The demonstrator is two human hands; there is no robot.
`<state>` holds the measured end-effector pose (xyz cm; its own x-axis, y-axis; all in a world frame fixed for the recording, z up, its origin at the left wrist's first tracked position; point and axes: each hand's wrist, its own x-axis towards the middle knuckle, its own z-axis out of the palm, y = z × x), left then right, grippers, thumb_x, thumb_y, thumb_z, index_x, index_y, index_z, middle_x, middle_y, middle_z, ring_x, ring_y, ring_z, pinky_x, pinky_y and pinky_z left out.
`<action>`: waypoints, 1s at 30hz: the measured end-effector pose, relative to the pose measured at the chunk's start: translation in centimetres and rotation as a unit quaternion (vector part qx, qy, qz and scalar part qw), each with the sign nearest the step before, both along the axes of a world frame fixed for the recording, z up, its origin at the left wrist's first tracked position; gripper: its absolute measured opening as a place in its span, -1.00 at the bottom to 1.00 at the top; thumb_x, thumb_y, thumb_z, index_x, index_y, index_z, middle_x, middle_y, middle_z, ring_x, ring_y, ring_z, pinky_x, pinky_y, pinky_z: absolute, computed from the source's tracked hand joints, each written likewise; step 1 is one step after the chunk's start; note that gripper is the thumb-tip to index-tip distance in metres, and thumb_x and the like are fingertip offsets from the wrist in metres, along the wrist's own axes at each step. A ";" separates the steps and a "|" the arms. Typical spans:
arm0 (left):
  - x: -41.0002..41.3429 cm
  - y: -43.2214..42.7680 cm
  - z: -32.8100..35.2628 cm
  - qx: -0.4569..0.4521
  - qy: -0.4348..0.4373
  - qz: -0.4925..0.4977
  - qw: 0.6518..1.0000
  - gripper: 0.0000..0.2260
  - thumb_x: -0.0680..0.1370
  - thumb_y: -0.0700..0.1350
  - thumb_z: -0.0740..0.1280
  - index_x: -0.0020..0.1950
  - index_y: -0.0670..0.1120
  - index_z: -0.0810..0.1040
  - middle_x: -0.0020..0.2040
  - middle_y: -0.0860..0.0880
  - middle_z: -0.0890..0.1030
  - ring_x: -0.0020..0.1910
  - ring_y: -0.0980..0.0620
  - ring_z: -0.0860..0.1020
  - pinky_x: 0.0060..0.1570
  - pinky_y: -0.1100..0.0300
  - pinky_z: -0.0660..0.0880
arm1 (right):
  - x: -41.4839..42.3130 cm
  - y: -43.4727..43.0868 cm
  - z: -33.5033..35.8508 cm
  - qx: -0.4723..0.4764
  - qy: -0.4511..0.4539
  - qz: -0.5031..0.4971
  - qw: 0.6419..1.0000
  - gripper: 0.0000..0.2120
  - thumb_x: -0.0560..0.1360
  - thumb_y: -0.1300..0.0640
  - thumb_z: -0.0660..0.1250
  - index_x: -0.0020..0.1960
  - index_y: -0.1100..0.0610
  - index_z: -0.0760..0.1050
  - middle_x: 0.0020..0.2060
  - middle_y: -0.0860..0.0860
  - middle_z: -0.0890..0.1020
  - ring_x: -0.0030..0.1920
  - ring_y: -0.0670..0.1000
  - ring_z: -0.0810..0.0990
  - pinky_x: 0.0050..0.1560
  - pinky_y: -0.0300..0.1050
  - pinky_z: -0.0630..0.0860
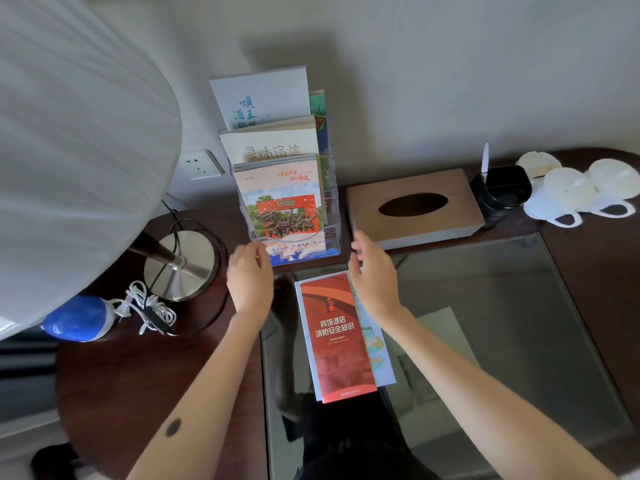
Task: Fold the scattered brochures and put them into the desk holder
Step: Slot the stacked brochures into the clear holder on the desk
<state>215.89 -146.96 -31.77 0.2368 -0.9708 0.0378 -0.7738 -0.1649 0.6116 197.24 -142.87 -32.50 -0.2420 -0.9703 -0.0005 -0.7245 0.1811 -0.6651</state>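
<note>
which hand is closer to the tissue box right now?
Right. The right hand hovers by the near left corner of the tissue box; the left hand is farther, at the front left of the brochure holder.

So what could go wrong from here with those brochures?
The holder already looks full in front, so squeezing another in may crumple it or tip the holder. The red brochure lies on a blue brochure on smooth glass; lifting one could slide the other. The left hand and right hand, both open, might nudge the holder.
</note>
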 end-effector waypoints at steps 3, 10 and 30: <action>-1.7 4.0 -1.8 0.099 0.060 0.008 0.993 -0.76 0.61 -0.16 0.12 -0.13 -0.22 0.51 -0.20 -0.09 0.47 -0.17 -0.08 0.41 -0.20 0.14 0.29 | 0.4 4.5 -1.7 0.088 -0.015 -0.004 0.996 -0.64 0.58 0.25 0.13 0.37 0.20 0.33 0.09 0.11 0.62 0.11 0.10 0.59 0.04 -0.06 0.48; -5.3 12.2 -3.5 0.253 0.168 0.056 0.951 -0.79 0.61 -0.14 0.09 -0.01 -0.17 0.49 -0.06 -0.13 0.55 -0.04 -0.16 0.50 -0.07 0.05 0.41 | 3.2 10.9 -3.0 0.247 -0.085 -0.056 0.964 -0.57 0.50 0.28 0.12 0.37 0.21 0.26 0.25 0.11 0.50 0.27 0.13 0.46 0.17 -0.02 0.44; -3.3 17.2 -4.4 0.221 -0.015 0.016 0.975 -0.48 0.58 -0.19 0.15 0.52 -0.15 0.07 0.52 -0.11 0.16 0.51 -0.05 0.09 0.46 0.01 0.06 | 4.4 11.3 -3.4 0.372 -0.192 -0.117 0.901 -0.90 0.49 0.20 0.18 -0.06 0.16 0.46 -0.16 0.03 0.52 -0.12 0.07 0.49 -0.17 -0.18 0.32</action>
<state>212.59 -129.78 -36.18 0.2726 -0.8862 -0.3746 -0.7798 -0.4316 0.4535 201.59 -131.55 -35.91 -0.2833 -0.5902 -0.7559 -0.3520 0.7972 -0.4906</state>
